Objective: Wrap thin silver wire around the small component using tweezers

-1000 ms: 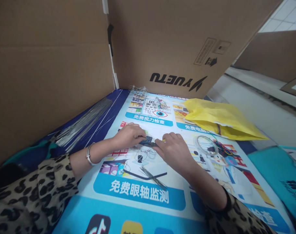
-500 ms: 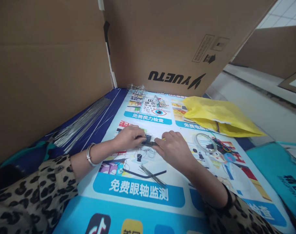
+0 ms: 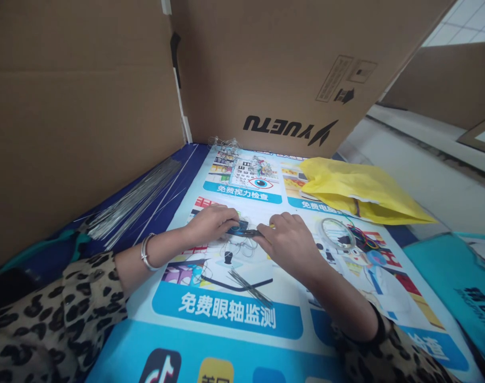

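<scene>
Head view, the left hand: The left hand (image 3: 212, 221) is over the middle of the printed sheet (image 3: 226, 340). Its fingers are pinched together on thin wire (image 3: 239, 249), right by the end of the dark tool. The tiny bits there are hard to see.
The right hand: The right hand (image 3: 292, 239) is across from it, grasping a small dark tool (image 3: 249, 233) that looks like pliers. The fingers are curled around one end, and the tool points at the left hand.
Thin wire: It is between and just under the two hands, in loose loops.
Short wires: A little bunch of short wires (image 3: 249, 287) lies on the sheet, nearer the person than the hands.
Long wires: A big bunch of long shiny wires (image 3: 134, 199) lies on the blue counter (image 3: 190, 173), to the left of the sheet.
Far end: Some twisty wire shapes (image 3: 224, 143) sit near the cardboard wall (image 3: 298, 69). A colorful wire tangle (image 3: 263, 167) is close by.
Right side: A clear ring (image 3: 320, 234) lies beside some colored strings (image 3: 364, 236). A yellow bag (image 3: 366, 186) is behind them, and a teal pouch (image 3: 445, 287) is farther right.
Arms: Both sleeves (image 3: 83, 298) have spots. A silver bracelet (image 3: 145, 252) is around the left wrist, and a black band (image 3: 380, 324) is around the right one.
</scene>
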`<state>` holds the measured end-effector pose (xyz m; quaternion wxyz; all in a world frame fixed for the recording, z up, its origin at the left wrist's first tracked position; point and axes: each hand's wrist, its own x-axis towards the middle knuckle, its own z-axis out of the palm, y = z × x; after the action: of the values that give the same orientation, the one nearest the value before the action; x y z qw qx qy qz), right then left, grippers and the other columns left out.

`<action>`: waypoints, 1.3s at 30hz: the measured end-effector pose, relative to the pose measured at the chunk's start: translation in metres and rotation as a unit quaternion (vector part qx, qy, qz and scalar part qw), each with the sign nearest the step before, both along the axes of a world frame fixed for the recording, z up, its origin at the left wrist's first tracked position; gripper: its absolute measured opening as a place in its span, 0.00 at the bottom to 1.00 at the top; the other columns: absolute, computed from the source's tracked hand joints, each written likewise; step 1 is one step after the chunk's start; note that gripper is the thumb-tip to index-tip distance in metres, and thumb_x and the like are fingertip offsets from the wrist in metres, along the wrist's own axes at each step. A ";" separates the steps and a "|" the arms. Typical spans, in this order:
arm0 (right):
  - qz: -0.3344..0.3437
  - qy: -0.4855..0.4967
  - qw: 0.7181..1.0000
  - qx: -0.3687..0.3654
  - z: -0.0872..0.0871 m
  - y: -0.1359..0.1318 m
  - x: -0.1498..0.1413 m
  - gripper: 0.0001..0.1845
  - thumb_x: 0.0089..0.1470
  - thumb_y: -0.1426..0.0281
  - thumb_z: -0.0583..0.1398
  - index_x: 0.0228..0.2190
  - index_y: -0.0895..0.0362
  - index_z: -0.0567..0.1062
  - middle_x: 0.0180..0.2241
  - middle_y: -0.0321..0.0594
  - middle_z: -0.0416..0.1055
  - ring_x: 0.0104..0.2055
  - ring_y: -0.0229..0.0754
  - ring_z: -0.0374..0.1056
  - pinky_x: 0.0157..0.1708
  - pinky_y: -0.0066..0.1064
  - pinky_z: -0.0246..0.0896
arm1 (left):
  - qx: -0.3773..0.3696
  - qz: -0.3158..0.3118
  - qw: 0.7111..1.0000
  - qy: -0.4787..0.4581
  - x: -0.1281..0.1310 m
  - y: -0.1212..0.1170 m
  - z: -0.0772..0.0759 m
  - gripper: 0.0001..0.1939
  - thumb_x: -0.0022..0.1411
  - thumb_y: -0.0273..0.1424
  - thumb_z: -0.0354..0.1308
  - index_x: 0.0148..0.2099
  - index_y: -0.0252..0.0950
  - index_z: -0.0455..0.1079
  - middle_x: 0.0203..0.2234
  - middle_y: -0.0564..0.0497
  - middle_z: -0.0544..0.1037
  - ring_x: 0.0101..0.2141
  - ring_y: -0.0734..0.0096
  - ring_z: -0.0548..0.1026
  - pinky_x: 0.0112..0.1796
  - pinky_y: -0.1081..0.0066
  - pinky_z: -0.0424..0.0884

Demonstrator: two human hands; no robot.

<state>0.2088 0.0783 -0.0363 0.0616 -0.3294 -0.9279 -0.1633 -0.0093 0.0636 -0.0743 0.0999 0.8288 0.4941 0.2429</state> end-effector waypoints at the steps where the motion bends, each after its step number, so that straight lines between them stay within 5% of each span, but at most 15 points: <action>1: 0.001 -0.001 1.000 0.000 0.000 0.000 0.000 0.15 0.57 0.59 0.53 0.32 0.54 0.76 0.30 0.42 0.69 0.35 0.43 0.58 0.34 0.34 0.40 | 0.004 0.001 1.000 0.004 0.000 0.000 0.000 0.08 0.63 0.28 0.48 0.34 0.35 0.69 0.27 0.53 0.75 0.31 0.73 0.71 0.34 0.74 0.63; 18: 0.009 -0.005 1.000 -0.008 -0.002 -0.001 -0.003 0.16 0.57 0.60 0.52 0.31 0.54 0.75 0.30 0.42 0.69 0.35 0.43 0.58 0.34 0.34 0.38 | 0.101 -0.022 0.995 -0.014 0.004 0.001 -0.003 0.09 0.60 0.27 0.51 0.28 0.34 0.68 0.22 0.53 0.72 0.27 0.75 0.68 0.32 0.74 0.62; 39: 0.001 -0.006 0.999 -0.048 -0.002 0.000 -0.003 0.19 0.59 0.58 0.49 0.33 0.54 0.76 0.32 0.43 0.69 0.37 0.44 0.58 0.34 0.34 0.40 | 0.028 -0.035 0.998 -0.035 0.003 0.004 -0.003 0.11 0.60 0.29 0.52 0.27 0.34 0.69 0.21 0.54 0.73 0.26 0.76 0.68 0.33 0.74 0.63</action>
<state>0.2060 0.0781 -0.0382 0.0408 -0.3298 -0.9355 -0.1204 -0.0059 0.0681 -0.0771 0.1019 0.8393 0.4536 0.2819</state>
